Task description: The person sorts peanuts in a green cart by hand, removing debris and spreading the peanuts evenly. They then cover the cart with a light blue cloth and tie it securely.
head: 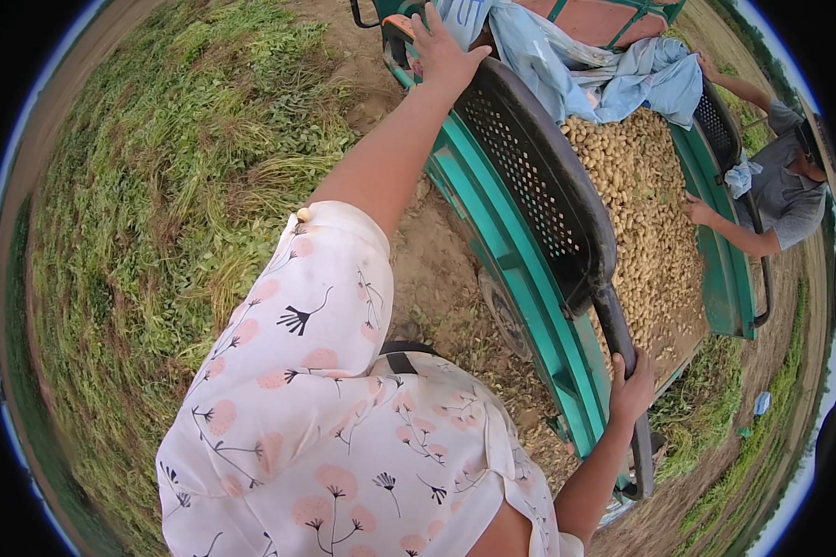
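My left hand (446, 56) reaches far forward with its fingers spread. It lies beside the front end of a black perforated side guard (529, 160) and a blue plastic sheet or sack (529, 52); whether it touches either is hard to tell. Around the black tubular rail (612, 320) behind that guard, my right hand (630, 390) is closed. The rail runs along the green metal side (508, 257) of a trailer bed. Unshelled peanuts (641, 188) cover much of the bed, with the crumpled blue plastic over their front end.
Opposite me a person (784, 181) in a hat and grey shirt has one hand at the plastic and the other near the peanuts. A wheel (503, 313) shows under the near side. Pulled plants (202, 174) cover the ground at left.
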{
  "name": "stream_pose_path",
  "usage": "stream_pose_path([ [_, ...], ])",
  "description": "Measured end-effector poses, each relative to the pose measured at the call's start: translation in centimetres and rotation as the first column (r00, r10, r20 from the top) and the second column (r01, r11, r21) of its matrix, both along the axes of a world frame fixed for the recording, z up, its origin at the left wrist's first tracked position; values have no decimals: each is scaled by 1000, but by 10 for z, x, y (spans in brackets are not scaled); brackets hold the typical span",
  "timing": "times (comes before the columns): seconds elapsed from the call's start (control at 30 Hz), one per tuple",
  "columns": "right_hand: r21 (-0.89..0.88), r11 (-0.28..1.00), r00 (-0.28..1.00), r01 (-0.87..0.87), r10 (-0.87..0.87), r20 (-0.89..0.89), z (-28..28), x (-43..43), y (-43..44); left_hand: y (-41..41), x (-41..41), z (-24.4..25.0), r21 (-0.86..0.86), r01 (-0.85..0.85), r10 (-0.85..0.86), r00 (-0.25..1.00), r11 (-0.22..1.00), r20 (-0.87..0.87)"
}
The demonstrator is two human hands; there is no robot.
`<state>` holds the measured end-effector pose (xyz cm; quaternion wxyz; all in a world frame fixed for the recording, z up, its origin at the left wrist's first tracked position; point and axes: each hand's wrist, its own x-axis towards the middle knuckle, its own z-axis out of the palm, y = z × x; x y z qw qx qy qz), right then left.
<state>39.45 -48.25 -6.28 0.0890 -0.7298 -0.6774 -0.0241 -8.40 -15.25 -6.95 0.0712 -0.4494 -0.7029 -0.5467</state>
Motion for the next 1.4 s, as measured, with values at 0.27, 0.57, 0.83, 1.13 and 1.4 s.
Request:
stream_pose_path([
  [0.27, 15, 1000, 1000, -24, 24, 4, -5, -3, 8, 38, -31, -4, 201, 541, -575, 732, 817, 366],
  [0.57, -7, 999, 999, 44, -44, 14, -3, -6, 1, -54, 0, 53, 645, 449, -736, 41, 618, 676],
  [0.83, 57, 998, 999, -27, 25, 32, -3, -5, 4, -86, 26, 61, 529, 541, -747, 351, 654, 565],
  [1.13, 69, 998, 997, -14, 8, 83, -2, -3, 0, -66, 81, 118, -363, -22, -220, 761, 931, -610],
  [1.4, 46, 999, 1000, -15, 15, -1, 6, -13, 9, 9, 103, 115, -120, 313, -271, 503, 942, -821],
])
